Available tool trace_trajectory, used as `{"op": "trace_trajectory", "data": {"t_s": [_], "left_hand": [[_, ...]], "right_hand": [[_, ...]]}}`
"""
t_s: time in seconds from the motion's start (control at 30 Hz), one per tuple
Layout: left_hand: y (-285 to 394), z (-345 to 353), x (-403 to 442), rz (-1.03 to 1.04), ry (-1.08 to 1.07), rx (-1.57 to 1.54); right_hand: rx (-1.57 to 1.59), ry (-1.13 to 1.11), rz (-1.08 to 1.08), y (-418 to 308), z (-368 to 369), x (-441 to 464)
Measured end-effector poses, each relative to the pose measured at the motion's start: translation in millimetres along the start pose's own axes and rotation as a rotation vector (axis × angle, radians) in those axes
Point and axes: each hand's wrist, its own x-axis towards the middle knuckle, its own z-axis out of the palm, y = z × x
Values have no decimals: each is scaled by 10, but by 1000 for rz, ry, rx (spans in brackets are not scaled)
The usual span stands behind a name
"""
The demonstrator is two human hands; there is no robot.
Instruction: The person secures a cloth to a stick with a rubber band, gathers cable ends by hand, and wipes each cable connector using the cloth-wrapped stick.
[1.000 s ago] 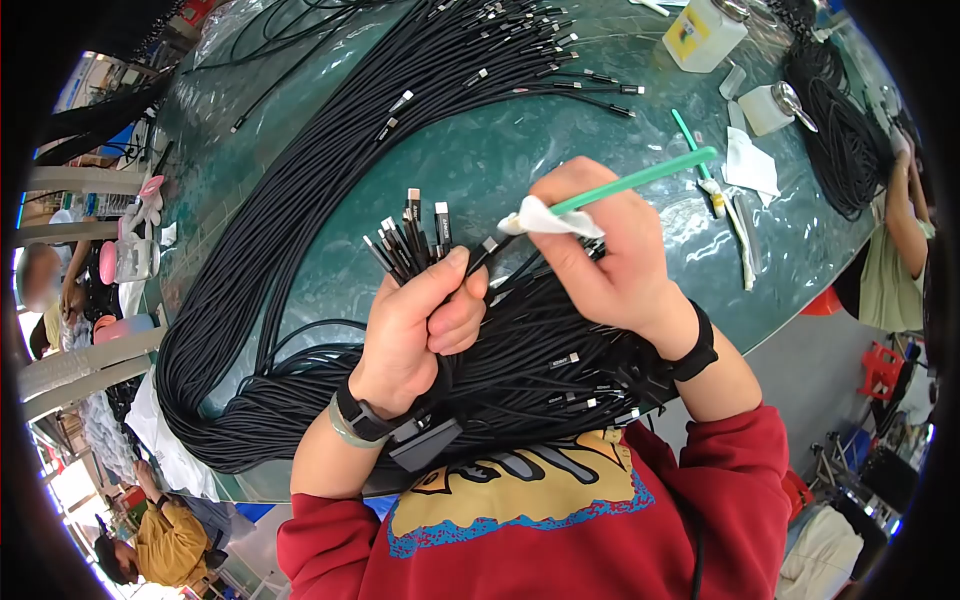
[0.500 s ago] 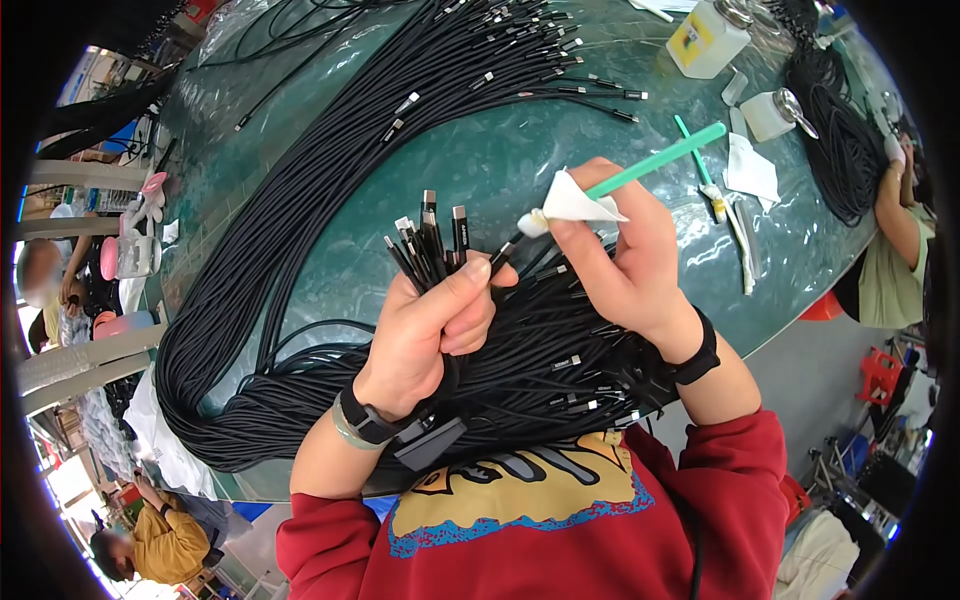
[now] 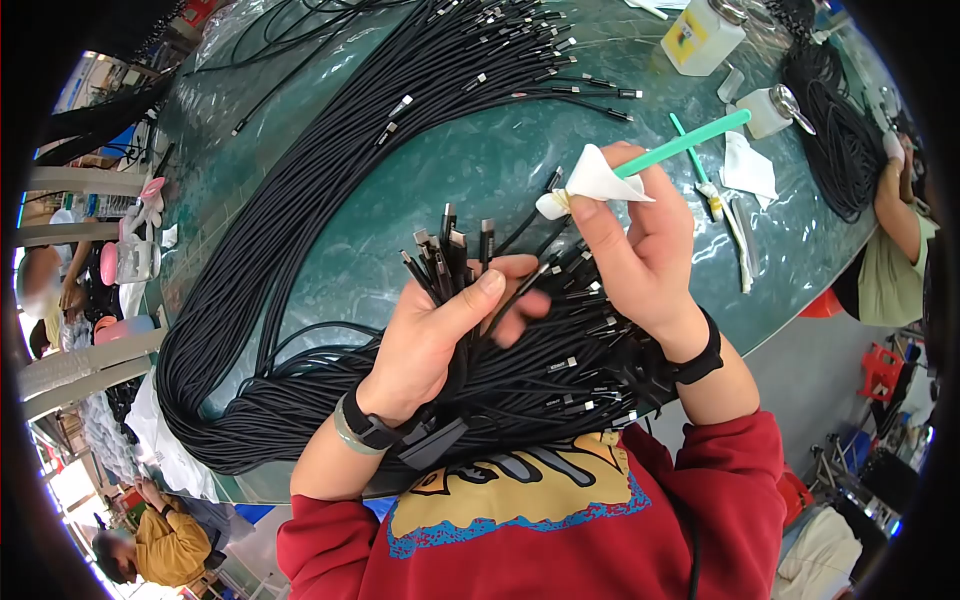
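A bunch of black cables (image 3: pixel 440 262) with metal plugs pointing up is held in my left hand (image 3: pixel 445 325), its thumb across them and some fingers lifted and blurred. My right hand (image 3: pixel 645 235) pinches a green stick (image 3: pixel 690 143) with a white cloth (image 3: pixel 603 178) wrapped round its lower end. The cloth's yellowish tip is close to a cable plug (image 3: pixel 553 180) between the hands; contact cannot be made out. Under both hands lies a pile of black cables (image 3: pixel 500 375) with labelled plugs.
A long bundle of black cables (image 3: pixel 290 190) curves over the green table (image 3: pixel 450 165). At the upper right are a labelled bottle (image 3: pixel 703 38), a jar (image 3: pixel 768 112), a second green stick (image 3: pixel 688 145) and white paper (image 3: pixel 748 168). Co-workers sit at both sides.
Both hands have shifted right, the right one also slightly upward with the stick and cloth. Fingers of my left hand have opened outward, while its thumb stays on the cables.
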Motion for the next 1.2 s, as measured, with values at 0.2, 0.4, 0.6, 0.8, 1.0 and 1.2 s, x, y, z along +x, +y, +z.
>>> {"op": "trace_trajectory", "data": {"t_s": [0.2, 0.4, 0.6, 0.8, 1.0, 1.2], "left_hand": [[-101, 2, 52, 59, 116, -42], [-50, -4, 25, -22, 27, 183], [-189, 167, 125, 72, 66, 671], [-253, 183, 190, 219, 39, 1016], [-196, 227, 173, 194, 78, 1006], [22, 112, 113, -73, 32, 466]], "right_hand": [[322, -12, 190, -6, 4, -34], [516, 42, 335, 24, -55, -25], [534, 86, 292, 64, -67, -16], [543, 114, 248, 86, -93, -22], [583, 118, 261, 110, -122, -34], [750, 90, 344, 103, -146, -19]]}}
